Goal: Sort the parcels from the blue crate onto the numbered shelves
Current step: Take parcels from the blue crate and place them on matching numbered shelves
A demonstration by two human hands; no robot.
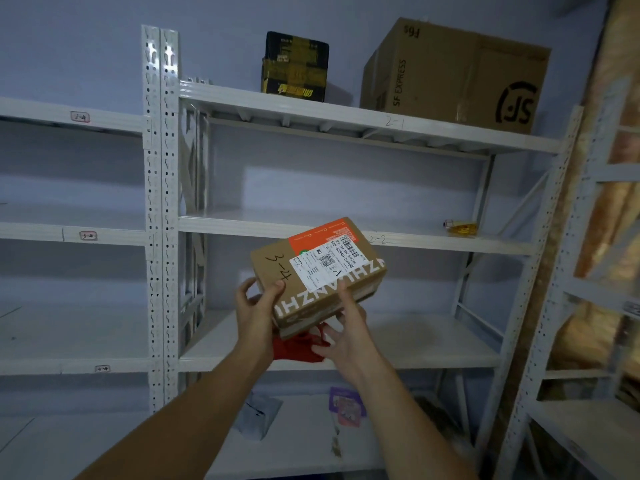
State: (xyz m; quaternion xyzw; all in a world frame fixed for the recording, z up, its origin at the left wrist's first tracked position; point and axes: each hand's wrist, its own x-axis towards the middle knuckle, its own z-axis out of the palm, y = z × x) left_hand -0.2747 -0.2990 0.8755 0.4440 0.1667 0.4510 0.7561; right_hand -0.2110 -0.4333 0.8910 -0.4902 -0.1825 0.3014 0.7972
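A brown cardboard parcel (320,271) with an orange patch, a white shipping label and a handwritten "3-4" is held up in front of the white shelf unit (346,226). My left hand (256,313) grips its near left corner, thumb on top. My right hand (343,327) supports its near right edge from below, thumb on the side. A red item (298,348) lies on the shelf board just under the parcel. Shelf edges carry the handwritten marks "2-1" (394,123) and "2-2" (377,240). The blue crate is out of view.
On the top shelf stand a black-and-yellow box (296,67) and a large SF Express carton (453,77). A small yellow item (460,227) lies on shelf 2-2. A grey bag (258,415) and a purple packet (346,405) lie on the lowest shelf. A second rack with small tags (80,116) stands left.
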